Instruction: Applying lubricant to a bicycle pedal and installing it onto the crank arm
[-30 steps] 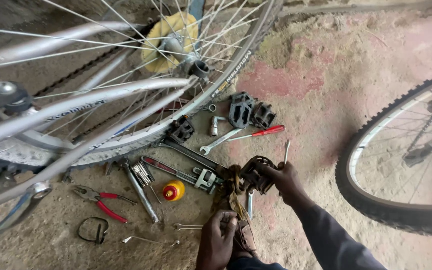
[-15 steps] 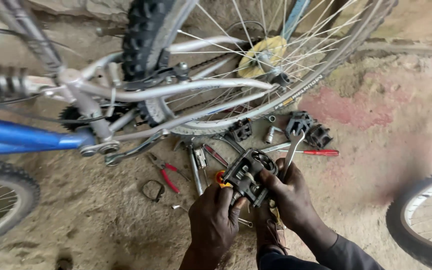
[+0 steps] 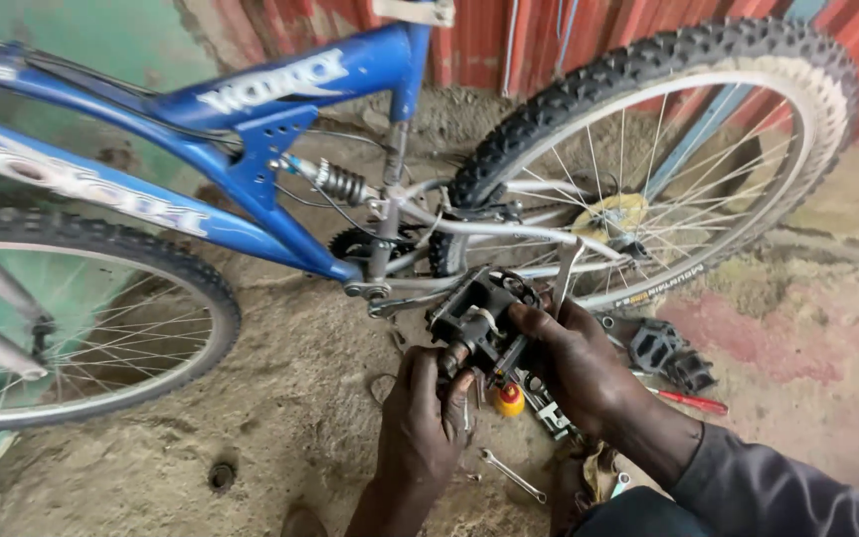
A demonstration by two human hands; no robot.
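Observation:
Both my hands hold a black bicycle pedal (image 3: 474, 310) just below the blue bicycle's frame (image 3: 251, 129). My left hand (image 3: 425, 423) grips the pedal's threaded axle end from below. My right hand (image 3: 574, 363) wraps the pedal's right side and also holds a flat silver wrench (image 3: 564, 273) that sticks upward. The pedal sits close to the silver crank arm (image 3: 395, 296) at the bottom of the frame. The rear wheel (image 3: 688, 129) with its knobby tyre stands right behind my hands.
Tools lie on the dirt floor: another black pedal (image 3: 663, 348), a red-handled screwdriver (image 3: 693, 401), a small spanner (image 3: 511, 475), a yellow and red small object (image 3: 508, 400). A second wheel (image 3: 91, 328) stands at left. A corrugated red wall (image 3: 569, 35) is behind.
My view has risen from the tools on the floor to the bicycle frame. Both hands have lifted the pedal from the floor toward the crank.

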